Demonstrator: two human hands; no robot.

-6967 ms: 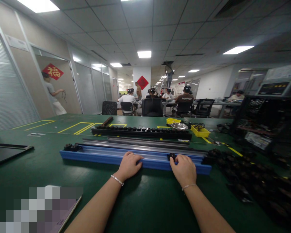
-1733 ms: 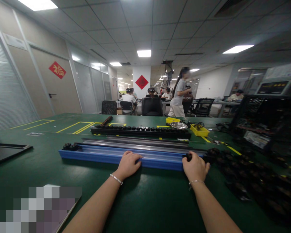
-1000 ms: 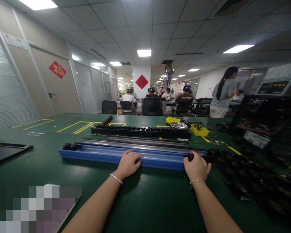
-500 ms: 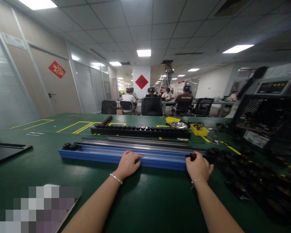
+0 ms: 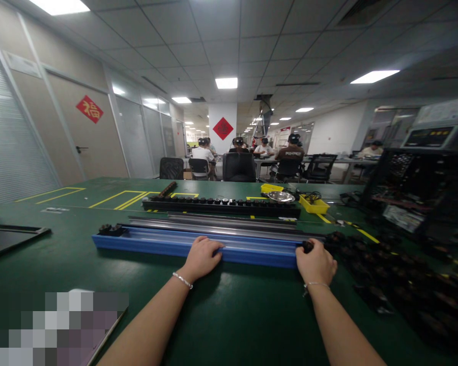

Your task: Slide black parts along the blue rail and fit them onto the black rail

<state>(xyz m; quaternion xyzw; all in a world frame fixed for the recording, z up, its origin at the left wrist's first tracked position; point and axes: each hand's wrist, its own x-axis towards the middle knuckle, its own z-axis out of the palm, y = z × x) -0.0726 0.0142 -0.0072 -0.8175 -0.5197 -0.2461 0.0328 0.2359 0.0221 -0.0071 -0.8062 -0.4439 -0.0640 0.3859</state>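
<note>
And here at the green table (image 5: 232,320), the long blue channel (image 5: 145,246) lies crosswise in front of the worker. The left hand (image 5: 203,257) is on its near wall around mid-length, fingers over the rim; whether it's gripping or merely resting, I can't tell. Over at the channel's right end, the right hand (image 5: 317,263) has thumb and fingers clamped on a small black part (image 5: 307,246), mostly hidden by the hand. More black pieces (image 5: 111,230) sit in the left end. Just behind lie metal rails (image 5: 213,224), and off to the right spreads a dark heap of parts (image 5: 400,277). Further back, 2 yellow trays (image 5: 315,205) flank a silver dish (image 5: 281,196).
</note>
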